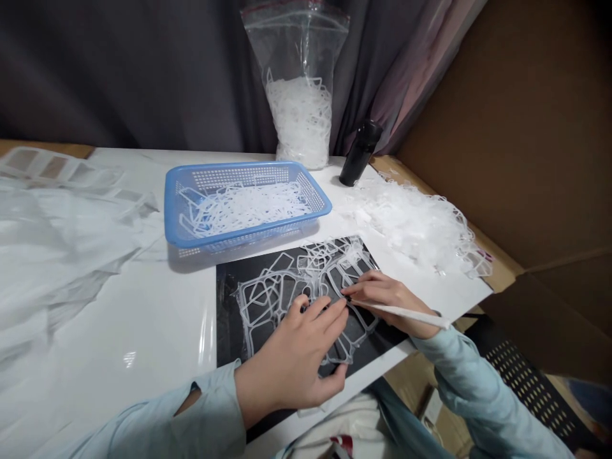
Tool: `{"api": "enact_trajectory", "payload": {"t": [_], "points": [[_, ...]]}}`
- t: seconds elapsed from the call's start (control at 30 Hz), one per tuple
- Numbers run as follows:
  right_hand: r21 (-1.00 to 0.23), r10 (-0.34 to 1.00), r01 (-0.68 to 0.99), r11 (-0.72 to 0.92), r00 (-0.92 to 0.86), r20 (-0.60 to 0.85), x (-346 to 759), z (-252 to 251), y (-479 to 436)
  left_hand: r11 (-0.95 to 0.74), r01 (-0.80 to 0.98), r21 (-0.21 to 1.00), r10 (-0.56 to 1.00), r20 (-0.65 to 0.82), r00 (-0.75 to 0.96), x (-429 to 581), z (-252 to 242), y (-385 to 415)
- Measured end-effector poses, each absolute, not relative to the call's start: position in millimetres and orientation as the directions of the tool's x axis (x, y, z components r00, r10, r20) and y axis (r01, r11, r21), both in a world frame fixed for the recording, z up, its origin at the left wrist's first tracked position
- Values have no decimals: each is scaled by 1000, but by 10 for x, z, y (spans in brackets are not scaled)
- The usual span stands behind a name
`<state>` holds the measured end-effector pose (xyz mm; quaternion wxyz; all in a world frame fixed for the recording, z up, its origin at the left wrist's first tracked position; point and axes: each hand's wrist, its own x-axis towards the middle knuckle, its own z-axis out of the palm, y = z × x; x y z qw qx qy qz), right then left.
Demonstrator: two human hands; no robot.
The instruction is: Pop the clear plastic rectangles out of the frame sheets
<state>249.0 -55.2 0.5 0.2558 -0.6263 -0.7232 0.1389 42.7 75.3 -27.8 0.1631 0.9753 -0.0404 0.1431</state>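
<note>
On a black mat (229, 338) lies a translucent plastic sheet of moulded frames (246, 312), with loose frame-shaped pieces (282, 262) on and around it. My left hand (301, 350) rests over the sheet, palm down, its fingers stretched out and holding nothing. Close by on the right, my right hand (389, 299) is closed around a slim white-handled tool (406, 312). The tool's dark end is by my fingertips, near the sheet, and its handle points back towards my wrist. What its tip touches is too small to tell.
Behind the mat stands a blue basket (174, 239) of white frame pieces. A clear zip bag (303, 121) of similar pieces and a black cylinder (359, 153) stand at the back. A white heap (411, 220) lies right; plastic sheets (57, 236) cover the left.
</note>
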Motion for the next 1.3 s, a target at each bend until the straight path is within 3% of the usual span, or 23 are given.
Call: {"api": "enact_trajectory", "payload": {"t": [0.2, 0.4, 0.63, 0.8, 0.97, 1.1, 1.3], "points": [[-421, 954, 886, 195, -72, 291, 2470, -57, -548, -938, -130, 320, -34, 288, 957, 413, -258, 750], [-589, 959, 786, 190, -22, 281, 2486, 31, -540, -948, -129, 292, -46, 274, 961, 417, -284, 748], [-605, 973, 776, 180, -51, 225, 2509, 14, -503, -957, -121, 263, -48, 271, 962, 424, -263, 746], [-464, 980, 872, 155, -76, 186, 2439, 25, -528, -946, -122, 301, -37, 273, 961, 419, -261, 749], [-321, 956, 930, 180, -89, 279, 2394, -28, -527, -936, -125, 328, -34, 270, 962, 423, -243, 748], [-341, 927, 933, 115, 22, 374, 2433, 2, -480, -931, -125, 343, -38, 250, 968, 420, -232, 750], [-471, 823, 882, -4, 271, 499, 2606, 120, -262, -934, -121, 335, -37, 245, 969, 417, -245, 747]]}}
